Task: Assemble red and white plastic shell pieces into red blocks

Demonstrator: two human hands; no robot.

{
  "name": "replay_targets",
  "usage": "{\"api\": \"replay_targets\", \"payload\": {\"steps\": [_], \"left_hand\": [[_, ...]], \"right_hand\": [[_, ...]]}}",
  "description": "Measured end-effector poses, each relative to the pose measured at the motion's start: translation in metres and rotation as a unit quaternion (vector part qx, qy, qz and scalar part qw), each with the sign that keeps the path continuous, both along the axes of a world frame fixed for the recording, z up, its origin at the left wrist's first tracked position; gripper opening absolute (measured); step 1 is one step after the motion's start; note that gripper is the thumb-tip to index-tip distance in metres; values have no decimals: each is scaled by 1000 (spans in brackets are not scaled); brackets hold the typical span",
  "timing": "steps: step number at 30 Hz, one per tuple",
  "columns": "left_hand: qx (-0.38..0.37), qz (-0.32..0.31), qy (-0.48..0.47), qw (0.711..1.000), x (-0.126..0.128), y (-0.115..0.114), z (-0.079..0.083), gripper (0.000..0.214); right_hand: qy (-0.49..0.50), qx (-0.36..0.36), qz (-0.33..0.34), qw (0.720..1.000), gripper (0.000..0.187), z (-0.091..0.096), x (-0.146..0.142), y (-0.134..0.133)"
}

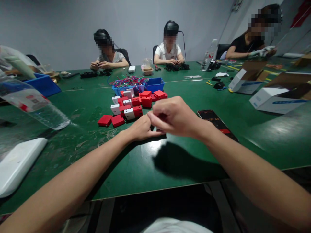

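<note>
My left hand (141, 128) and my right hand (173, 116) meet low over the green table (136, 165), fingers curled and pressed together. The right hand covers the left fingertips, so whatever they pinch is hidden. Just beyond them lies a pile of small red and white plastic blocks (132, 105). Two flat red pieces (111, 120) lie at the pile's near left.
A phone (216, 123) with a lit timer lies right of my hands. Blue bins (155, 84) with coloured wires stand behind the pile. A clear water bottle (31, 103) and a white slab (17, 163) are at left, white boxes (272, 98) at right. Three people sit at the far side.
</note>
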State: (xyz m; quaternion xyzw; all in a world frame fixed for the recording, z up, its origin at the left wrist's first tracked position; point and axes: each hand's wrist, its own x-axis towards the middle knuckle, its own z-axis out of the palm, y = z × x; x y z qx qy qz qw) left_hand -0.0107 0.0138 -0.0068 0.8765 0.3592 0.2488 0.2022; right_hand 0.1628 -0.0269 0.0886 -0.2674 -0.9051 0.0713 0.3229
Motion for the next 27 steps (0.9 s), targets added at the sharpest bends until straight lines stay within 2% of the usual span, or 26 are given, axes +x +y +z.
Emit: {"api": "replay_targets", "payload": {"steps": [3,5,9,15,19,22,27], "left_hand": [[4,0,33,999,1,-1,2,92],[6,14,41,999,1,0,1,103],[-3,22,50,998,0,1,-2,105],[-6,13,23,1000,1,0,2,102],[-5,3,21,1000,1,-1,3,99],[0,7,24,1000,1,0,2,101],[2,0,16,1000,0,0,1,99]], "right_hand": [[-20,-11,-118,993,15,-15,6,57],[-32,-35,-171,984,14,-24,10,88],[-47,-84,-188,977,27,-35,4,123],[-146,-92,-170,970,41,-43,-23,138],[-191,-82,-202,957,30,-45,-32,140],[-187,-92,-230,951,28,-46,-26,138],[-158,-104,-281,941,25,-53,1,124]]}}
